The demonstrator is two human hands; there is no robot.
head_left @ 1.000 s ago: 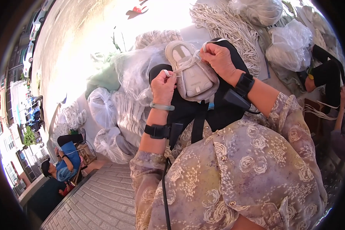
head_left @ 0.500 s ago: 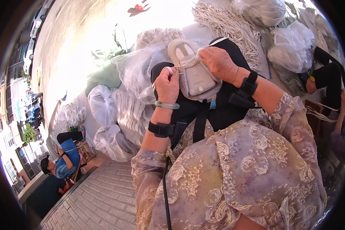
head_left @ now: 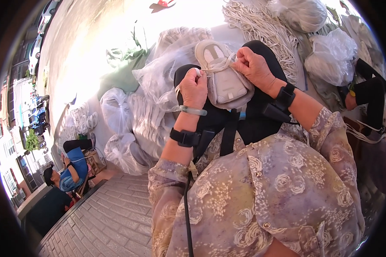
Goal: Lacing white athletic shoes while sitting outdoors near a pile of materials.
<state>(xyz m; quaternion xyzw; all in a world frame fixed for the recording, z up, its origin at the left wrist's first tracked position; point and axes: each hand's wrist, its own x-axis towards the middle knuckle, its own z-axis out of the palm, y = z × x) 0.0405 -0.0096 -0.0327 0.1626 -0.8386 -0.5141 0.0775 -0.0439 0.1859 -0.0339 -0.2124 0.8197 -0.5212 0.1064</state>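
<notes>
A pale beige sneaker (head_left: 230, 89) rests across my black-trousered knees, its toe pointing away from me. White shoelace (head_left: 221, 65) crosses the upper in a loose bundle near the tongue. At the shoe's left side, my left hand (head_left: 194, 89) is closed, pinching a lace end against the curled fingers. My right hand (head_left: 256, 69) pinches the lace at the shoe's right edge, fingertips close to the crossing. How the strands run under the right fingers is hidden.
Beyond my knees lie clear plastic bags (head_left: 158, 81), a heap of white laces (head_left: 266, 30) and stacked pale shoe pieces (head_left: 143, 118). A green bag (head_left: 120, 70) sits farther left. One seated person (head_left: 75, 167) is at left; another person's dark-clothed leg (head_left: 369, 92) shows at right.
My right hand has shifted from above the tongue to the shoe's right edge, and the lace loop that stood over it is gone. My left hand keeps its pinch.
</notes>
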